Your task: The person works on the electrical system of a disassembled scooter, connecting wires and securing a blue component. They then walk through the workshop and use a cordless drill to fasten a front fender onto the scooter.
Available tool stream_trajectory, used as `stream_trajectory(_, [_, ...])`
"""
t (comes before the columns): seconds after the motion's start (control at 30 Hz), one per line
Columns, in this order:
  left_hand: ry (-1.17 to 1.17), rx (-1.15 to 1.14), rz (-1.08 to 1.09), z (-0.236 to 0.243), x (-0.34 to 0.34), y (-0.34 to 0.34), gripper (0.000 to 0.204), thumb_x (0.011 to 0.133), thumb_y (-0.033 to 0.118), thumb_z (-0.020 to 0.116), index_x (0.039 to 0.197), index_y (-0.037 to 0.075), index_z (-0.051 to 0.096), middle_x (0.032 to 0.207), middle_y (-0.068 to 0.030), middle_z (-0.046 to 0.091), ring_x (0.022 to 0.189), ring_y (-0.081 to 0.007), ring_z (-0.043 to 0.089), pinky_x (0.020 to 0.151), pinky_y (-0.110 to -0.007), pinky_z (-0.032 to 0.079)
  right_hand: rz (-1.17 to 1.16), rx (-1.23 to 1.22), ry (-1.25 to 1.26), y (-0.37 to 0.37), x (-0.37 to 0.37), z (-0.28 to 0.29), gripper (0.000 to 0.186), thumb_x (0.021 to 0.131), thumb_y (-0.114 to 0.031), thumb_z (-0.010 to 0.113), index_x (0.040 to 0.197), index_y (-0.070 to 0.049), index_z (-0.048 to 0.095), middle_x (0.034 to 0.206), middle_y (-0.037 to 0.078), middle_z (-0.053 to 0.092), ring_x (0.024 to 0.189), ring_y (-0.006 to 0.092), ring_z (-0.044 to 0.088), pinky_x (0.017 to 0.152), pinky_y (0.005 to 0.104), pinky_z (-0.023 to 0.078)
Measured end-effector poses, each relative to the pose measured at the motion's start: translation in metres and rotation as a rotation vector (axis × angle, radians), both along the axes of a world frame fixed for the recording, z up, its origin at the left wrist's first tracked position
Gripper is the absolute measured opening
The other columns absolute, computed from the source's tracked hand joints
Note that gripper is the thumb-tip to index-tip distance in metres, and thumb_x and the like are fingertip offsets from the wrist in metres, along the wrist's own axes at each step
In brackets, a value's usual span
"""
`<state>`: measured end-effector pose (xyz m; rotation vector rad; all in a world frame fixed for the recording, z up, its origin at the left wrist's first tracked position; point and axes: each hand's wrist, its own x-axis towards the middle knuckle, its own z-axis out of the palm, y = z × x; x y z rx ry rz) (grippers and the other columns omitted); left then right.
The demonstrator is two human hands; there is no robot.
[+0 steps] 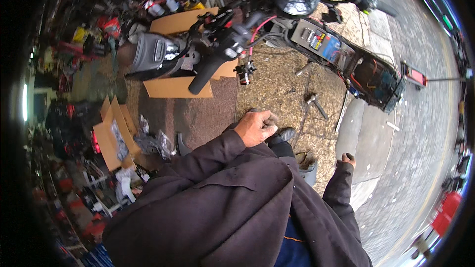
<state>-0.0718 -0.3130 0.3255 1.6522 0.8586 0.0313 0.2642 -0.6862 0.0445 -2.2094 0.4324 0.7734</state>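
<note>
My left hand (pixel 255 127) is held in front of my body, its fingers curled in toward the thumb and slightly blurred. Whatever it may hold is hidden. Lower on the right, my right hand (pixel 348 159) hangs beside me with bent fingers, and I cannot make out anything in it. Neither hand touches the partly stripped motorbike ahead. Its black handlebar grip (pixel 205 71) points toward me, and a battery (pixel 316 39) sits in the exposed frame. On the ground between the bike and my feet lies a hammer (pixel 316 106).
Flattened cardboard (pixel 178 88) lies under a grey-black body panel (pixel 158 54) on the left. Nearer stands an open cardboard box (pixel 113 136) beside crumpled clear plastic (pixel 158 143). Tools and parts clutter the left side. A cobbled road (pixel 420 104) runs along the right.
</note>
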Motion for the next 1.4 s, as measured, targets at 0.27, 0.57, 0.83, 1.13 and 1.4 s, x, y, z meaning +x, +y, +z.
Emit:
stream_trajectory(0.27, [-0.156, 0.106, 0.073, -0.024, -0.063, 0.007, 0.027, 0.087, 0.011, 0.061, 0.109, -0.003, 0.060, 0.092, -0.0112, 0.068, 0.083, -0.0159, 0.064, 0.075, -0.032, 0.052, 0.631, -0.066, -0.243, 0.067, -0.032, 0.036, 0.043, 0.078, -0.032, 0.067, 0.109, -0.002, 0.066, 0.093, 0.019, 0.070, 0.075, 0.0273, 0.069, 0.068, 0.0378, 0.056])
stream_trajectory(0.57, [-0.001, -0.203, -0.107, -0.046, -0.077, 0.037, 0.030, 0.091, 0.012, 0.058, 0.116, -0.005, 0.055, 0.098, -0.0109, 0.065, 0.077, -0.0130, 0.061, 0.069, -0.027, 0.050, 0.144, -0.273, 0.050, 0.048, -0.242, 0.062, 0.043, 0.075, -0.033, 0.068, 0.109, -0.007, 0.067, 0.099, 0.017, 0.069, 0.097, 0.0318, 0.065, 0.088, 0.0372, 0.050])
stream_trajectory(0.83, [0.049, -0.231, -0.499, -0.052, 0.023, -0.026, 0.027, 0.092, 0.012, 0.060, 0.116, -0.001, 0.056, 0.097, -0.0085, 0.065, 0.077, -0.0125, 0.062, 0.072, -0.026, 0.052, -0.376, -0.270, 0.170, -0.084, -0.369, 0.025, 0.037, 0.072, -0.029, 0.072, 0.101, -0.005, 0.069, 0.089, 0.016, 0.070, 0.083, 0.0274, 0.068, 0.081, 0.0345, 0.053])
stream_trajectory(1.13, [0.205, -0.306, -0.894, -0.064, 0.108, -0.152, 0.029, 0.091, 0.008, 0.060, 0.116, -0.006, 0.055, 0.099, -0.0125, 0.065, 0.083, -0.0153, 0.063, 0.077, -0.028, 0.052, -0.935, -0.020, 0.324, -0.128, -0.454, 0.000, 0.033, 0.080, -0.023, 0.072, 0.104, -0.001, 0.066, 0.087, 0.015, 0.070, 0.080, 0.0213, 0.068, 0.074, 0.0340, 0.054])
stream_trajectory(1.4, [0.315, -0.273, -1.248, -0.091, 0.156, -0.213, 0.029, 0.092, 0.008, 0.058, 0.116, -0.006, 0.055, 0.099, -0.0121, 0.065, 0.082, -0.0136, 0.062, 0.075, -0.027, 0.051, -1.165, -0.128, 0.453, -0.080, -0.552, 0.013, 0.038, 0.076, -0.032, 0.074, 0.106, -0.009, 0.068, 0.105, 0.016, 0.068, 0.103, 0.0269, 0.064, 0.094, 0.0350, 0.048])
